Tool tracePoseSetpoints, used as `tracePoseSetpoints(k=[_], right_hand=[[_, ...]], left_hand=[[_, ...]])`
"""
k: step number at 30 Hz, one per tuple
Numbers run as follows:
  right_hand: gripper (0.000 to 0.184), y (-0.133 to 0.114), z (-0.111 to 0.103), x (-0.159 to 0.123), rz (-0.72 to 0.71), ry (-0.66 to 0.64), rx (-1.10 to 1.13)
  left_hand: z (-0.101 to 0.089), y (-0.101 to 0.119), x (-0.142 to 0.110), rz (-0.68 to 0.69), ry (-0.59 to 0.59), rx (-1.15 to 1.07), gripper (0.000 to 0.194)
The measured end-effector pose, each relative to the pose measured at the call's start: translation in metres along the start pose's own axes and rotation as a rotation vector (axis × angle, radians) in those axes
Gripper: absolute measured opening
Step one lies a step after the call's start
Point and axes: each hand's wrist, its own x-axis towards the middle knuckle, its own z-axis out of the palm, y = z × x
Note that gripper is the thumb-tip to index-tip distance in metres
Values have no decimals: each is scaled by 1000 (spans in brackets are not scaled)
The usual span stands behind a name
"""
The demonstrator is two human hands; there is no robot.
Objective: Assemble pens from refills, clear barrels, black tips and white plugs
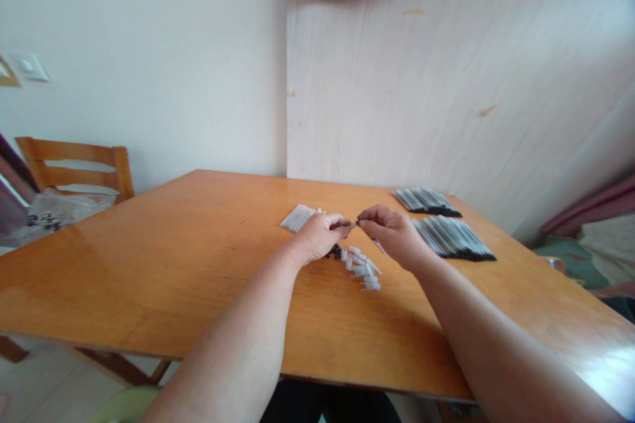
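Note:
My left hand (pixel 322 236) and my right hand (pixel 391 232) meet fingertip to fingertip above the table. My left hand is closed in a pinch on a slim pale tube (pixel 352 225). At the tube's other end, my right fingers pinch a small dark piece, mostly hidden by the fingertips. Just below lie a scatter of short white plastic pieces (pixel 361 268) and a little heap of small black parts (pixel 335 251). Behind my left hand is a row of thin white tubes (pixel 297 217), partly covered by the hand.
Two bundles of clear tubes with black ends, a nearer one (pixel 451 236) and a farther one (pixel 427 200), lie to the right on the wooden table (pixel 188 244). A wooden chair (pixel 82 155) with a plastic bag (pixel 57 208) of black parts stands at left. A wall rises behind.

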Motion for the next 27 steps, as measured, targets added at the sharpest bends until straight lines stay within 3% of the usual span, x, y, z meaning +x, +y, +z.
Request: tracePoseSetpoints(k=[13, 20, 27], right_hand=[[28, 1, -4, 0, 17, -73, 21], [27, -3, -7, -1, 19, -101, -68], [39, 0, -5, 0, -32, -76, -246]], left_hand=[[1, -2, 1, 3, -28, -15, 28], [2, -5, 1, 38, -2, 13, 25], [4, -4, 0, 81, -16, 3, 24]])
